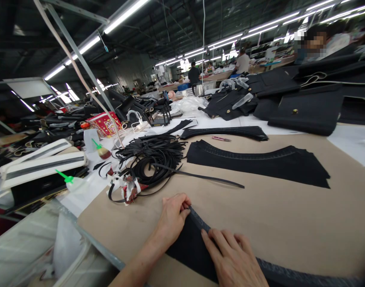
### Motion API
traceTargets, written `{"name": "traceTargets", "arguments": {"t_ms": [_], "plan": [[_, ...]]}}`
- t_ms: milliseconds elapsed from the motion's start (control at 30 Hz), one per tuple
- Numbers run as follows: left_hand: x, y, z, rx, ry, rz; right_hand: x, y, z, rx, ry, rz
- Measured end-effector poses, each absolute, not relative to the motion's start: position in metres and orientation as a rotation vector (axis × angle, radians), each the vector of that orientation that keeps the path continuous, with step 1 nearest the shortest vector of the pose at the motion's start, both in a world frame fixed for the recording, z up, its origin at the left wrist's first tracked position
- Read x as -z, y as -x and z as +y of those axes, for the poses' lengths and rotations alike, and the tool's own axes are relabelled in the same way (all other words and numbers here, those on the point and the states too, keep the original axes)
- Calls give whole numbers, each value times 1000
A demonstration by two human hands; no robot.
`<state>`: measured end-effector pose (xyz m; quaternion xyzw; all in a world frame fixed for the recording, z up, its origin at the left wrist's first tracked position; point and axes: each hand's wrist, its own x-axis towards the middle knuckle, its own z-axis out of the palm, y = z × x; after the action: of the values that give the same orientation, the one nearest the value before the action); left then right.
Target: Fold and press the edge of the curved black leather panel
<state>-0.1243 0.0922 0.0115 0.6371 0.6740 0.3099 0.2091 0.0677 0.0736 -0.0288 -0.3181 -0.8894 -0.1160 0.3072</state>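
A curved black fabric panel (197, 249) lies on the brown board in front of me, with a greyish band along its far edge. My left hand (175, 215) pinches the far left corner of that band between thumb and fingers. Flat on the panel, a little to the right, rests my right hand (230, 255), its fingers stretched out near the banded edge. Part of the panel is hidden beneath both hands. Beyond them is a stack of similar curved black panels (254, 167), and a loose black strip (212, 179) trails from a coiled bundle of black strips (152, 159).
Small thread snips (221, 138) lie behind the panel stack. Two green-tipped glue bottles (101, 150) stand at the left, near white-and-black strips (45, 167). Black bag pieces (305, 107) are heaped at the back right. The table edge (110, 257) runs along the left. Other people work far off.
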Motion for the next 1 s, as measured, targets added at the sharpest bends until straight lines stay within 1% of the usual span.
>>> {"name": "traceTargets", "arguments": {"t_ms": [333, 533, 767, 900, 1000], "plan": [[-5, 130, 87, -931, -1955, 1823, 30, -65, 72, 326, 842, -2354], [9, 144, 74, -956, -2150, 1738, 28, -64, 69, 352, 842, -2323], [17, 157, 64, -795, -2570, 1615, 35, -64, 68, 312, 901, -2390], [12, 159, 64, -745, -2541, 1631, 39, -64, 68, 305, 912, -2359], [5, 162, 65, -830, -2348, 1608, 38, -61, 69, 275, 937, -2306]]}}
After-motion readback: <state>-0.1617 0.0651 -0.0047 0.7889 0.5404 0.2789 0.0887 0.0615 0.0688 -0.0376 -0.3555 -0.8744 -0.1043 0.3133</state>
